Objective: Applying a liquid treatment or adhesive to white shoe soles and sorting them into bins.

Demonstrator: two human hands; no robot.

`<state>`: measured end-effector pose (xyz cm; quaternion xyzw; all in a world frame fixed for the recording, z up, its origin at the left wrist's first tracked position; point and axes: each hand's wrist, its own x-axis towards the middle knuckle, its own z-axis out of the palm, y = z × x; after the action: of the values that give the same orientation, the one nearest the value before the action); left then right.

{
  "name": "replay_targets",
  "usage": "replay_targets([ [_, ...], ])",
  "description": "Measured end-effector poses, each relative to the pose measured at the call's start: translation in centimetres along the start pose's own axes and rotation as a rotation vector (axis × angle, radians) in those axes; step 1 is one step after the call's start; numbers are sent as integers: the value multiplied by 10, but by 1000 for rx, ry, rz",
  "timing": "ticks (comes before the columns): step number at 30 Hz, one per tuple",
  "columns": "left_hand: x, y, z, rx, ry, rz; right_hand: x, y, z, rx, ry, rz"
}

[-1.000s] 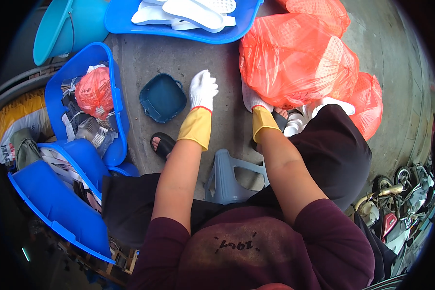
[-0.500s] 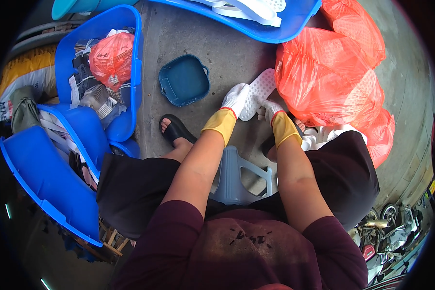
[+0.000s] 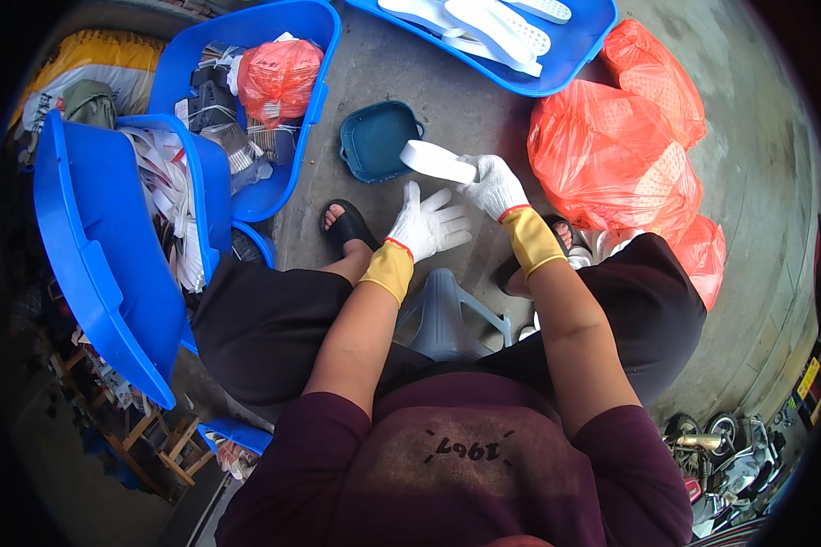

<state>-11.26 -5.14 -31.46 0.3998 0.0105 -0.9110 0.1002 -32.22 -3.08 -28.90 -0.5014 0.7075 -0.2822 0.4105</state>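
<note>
The head view shows the right hand (image 3: 494, 185), in a white knit glove with a yellow cuff, closed around one end of a white shoe insole (image 3: 438, 161), thumb and fingers pinching it so the rest sticks out to the person's left, above the concrete floor. The left hand (image 3: 426, 225), gloved the same way, is spread flat with its fingers fanned, holding nothing, just below the insole and apart from it.

The insole is a long, pale oval, flat and a little stiff-looking, clean white on the face that shows; whether the other face is patterned cannot be told from here. It hovers over the near edge of a small dark teal tray (image 3: 375, 139) that sits bare on the floor.

Beyond, a wide blue tray (image 3: 586, 47) at the top holds several more white insoles (image 3: 483, 20) laid side by side, which suggests a number of pieces are already handled. To the right, bulging orange plastic bags (image 3: 616, 159) show more pale soles through the film, so much appears left to go through. On the left stand blue tubs (image 3: 315, 55) with straps, scraps and a smaller orange bag (image 3: 278, 77). A grey plastic stool (image 3: 447, 314) stands between the person's knees.
</note>
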Motion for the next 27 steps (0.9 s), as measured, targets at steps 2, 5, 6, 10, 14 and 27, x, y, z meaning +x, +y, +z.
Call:
replay_targets([
  [2, -7, 14, 6, 129, -183, 120, 10, -26, -12, -40, 5, -302],
  [5, -59, 25, 42, -251, -674, 169, -2, -91, -38, -327, -60, -735],
  [6, -69, 25, 50, -270, -761, 167, -8, -112, -46, -420, -54, -908],
  [10, -121, 21, 63, -243, -713, 283, -25, -155, -51, -599, -91, -1146],
  [14, -151, 18, 69, -205, -467, 434, -32, -162, -39, -308, -234, -1034],
  [27, -147, 24, 62, -142, -345, 618, -73, -202, 20, -341, -425, -521],
])
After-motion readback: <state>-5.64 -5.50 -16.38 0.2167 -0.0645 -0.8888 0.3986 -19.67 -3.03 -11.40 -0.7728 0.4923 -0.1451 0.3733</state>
